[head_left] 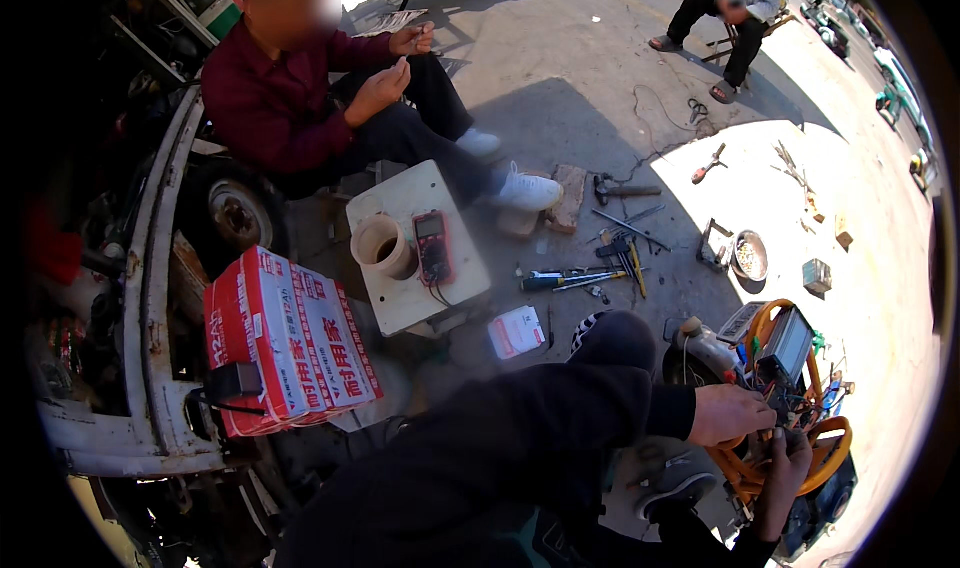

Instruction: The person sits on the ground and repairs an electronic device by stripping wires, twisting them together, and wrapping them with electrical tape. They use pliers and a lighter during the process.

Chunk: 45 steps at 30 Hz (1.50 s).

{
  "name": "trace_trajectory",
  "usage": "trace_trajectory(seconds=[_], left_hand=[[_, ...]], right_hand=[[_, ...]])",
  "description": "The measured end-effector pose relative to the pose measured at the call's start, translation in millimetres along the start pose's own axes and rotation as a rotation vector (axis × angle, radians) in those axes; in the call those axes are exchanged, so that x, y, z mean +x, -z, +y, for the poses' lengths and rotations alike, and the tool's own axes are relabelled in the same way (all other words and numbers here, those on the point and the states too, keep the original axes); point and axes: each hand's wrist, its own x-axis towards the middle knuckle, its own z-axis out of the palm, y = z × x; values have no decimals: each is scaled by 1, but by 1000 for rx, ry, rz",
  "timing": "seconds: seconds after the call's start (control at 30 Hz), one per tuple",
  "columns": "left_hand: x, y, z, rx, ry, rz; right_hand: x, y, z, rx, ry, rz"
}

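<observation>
Both left hand (735,414) and right hand (789,465) meet at wires (781,388) below metal box (785,346), fingers bent close; cannot tell what either grips, perhaps steadying small part between them. Box sits by upper edge of orange tubing (845,444), probably for reach.

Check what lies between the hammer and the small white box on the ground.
In the head view, loose hand tools, one of them teal-handled, lie between the hammer and the small white box.

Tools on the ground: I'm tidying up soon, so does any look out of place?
The red screwdriver lies by itself in the sunlight, apart from the hammer and the shaded tool cluster, like a stray.
</observation>
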Motion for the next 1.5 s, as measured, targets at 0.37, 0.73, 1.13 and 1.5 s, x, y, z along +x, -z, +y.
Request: trace_trajectory(seconds=[0.37, 0.73, 1.13, 1.5], left_hand=[[15, -25, 8, 139, 6, 300], [29, -4, 15, -40, 127, 300], [13, 1, 1, 98, 214, 150], [17, 5, 13, 199, 297, 30]], right_hand=[[-18, 5, 15, 17, 68, 20], [-14, -4, 5, 126, 182, -50], [-91, -119, 431, 244, -811, -276], [-85, -204, 550, -646, 85, -525]])
